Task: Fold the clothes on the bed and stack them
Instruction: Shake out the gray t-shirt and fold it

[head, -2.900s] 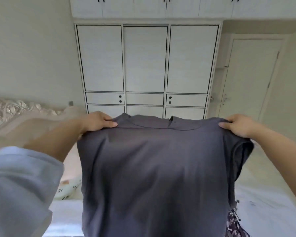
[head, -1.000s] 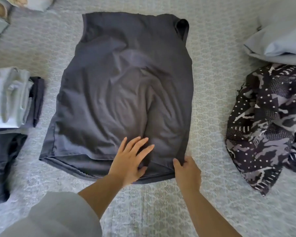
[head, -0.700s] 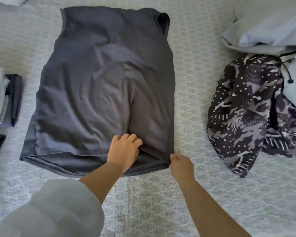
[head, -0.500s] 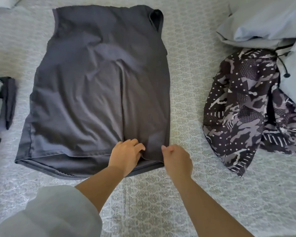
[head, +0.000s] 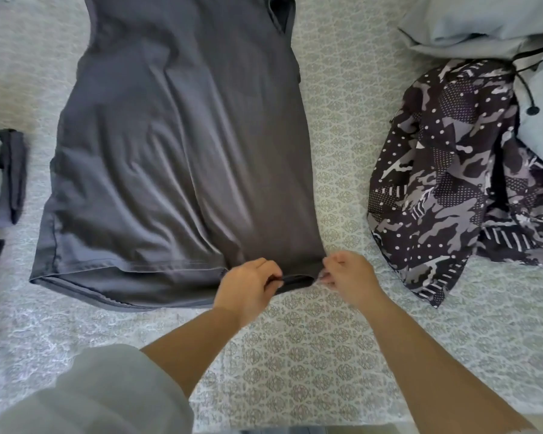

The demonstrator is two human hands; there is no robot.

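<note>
Shirt: the dark grey shirt [head: 182, 145] lies spread flat on the bed [head: 295, 355], hem toward the person.
Left grip: the left hand [head: 248, 288] pinches the hem, fingers curled on the cloth, near the shirt's right corner.
Right grip: the right hand [head: 347, 277] pinches that corner itself, fingers curled tight.
Risk one: an uneven pull by the two hands could likely drag the whole shirt and skew it.
Risk two: the body creases may get folded in if not smoothed.
Risk three: the patterned garment [head: 452, 183], right of the shirt, could snag a wide fold.
Stack: folded clothes [head: 3, 177] wait left of the shirt.
</note>
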